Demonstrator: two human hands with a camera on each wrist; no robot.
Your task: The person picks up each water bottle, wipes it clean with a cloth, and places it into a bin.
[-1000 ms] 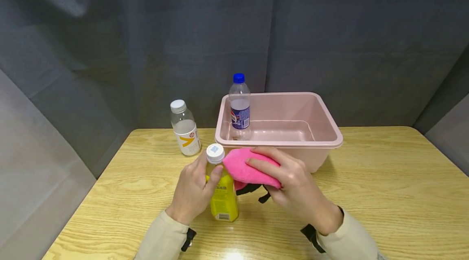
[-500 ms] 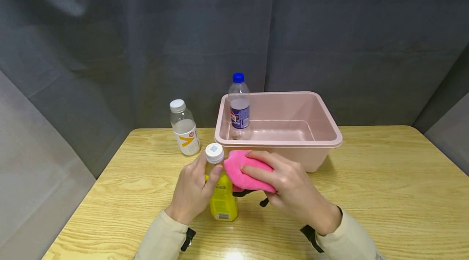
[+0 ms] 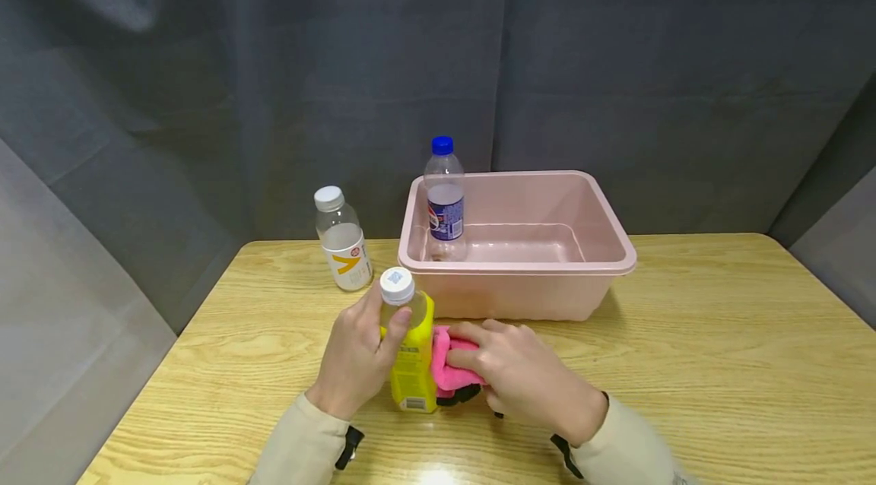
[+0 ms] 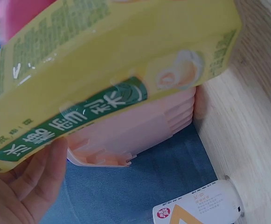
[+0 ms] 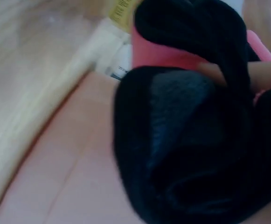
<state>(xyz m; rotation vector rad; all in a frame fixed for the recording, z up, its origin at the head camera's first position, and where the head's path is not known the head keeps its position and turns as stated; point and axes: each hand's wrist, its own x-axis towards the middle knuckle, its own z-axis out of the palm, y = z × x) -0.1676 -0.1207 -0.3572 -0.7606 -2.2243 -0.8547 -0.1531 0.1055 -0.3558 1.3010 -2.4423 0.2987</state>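
In the head view my left hand grips a clear bottle with a yellow label and a white cap, upright at the table's front. The left wrist view shows the yellow label up close, with curled fingers below it. My right hand holds a folded pink plush cloth against the bottle's right side, low on the label. Black strap-like parts hang under the cloth. In the right wrist view these blurred black parts cover most of the pink cloth and the fingers.
A pale pink plastic basin stands behind the hands. Inside its left end is a blue-capped clear bottle, upright. To the basin's left stands a white-capped bottle with a white label. A dark curtain hangs behind the wooden table.
My right hand has moved the pink cloth down the bottle's right side, from near its neck to low on the label. The left hand and its bottle have stayed nearly still.
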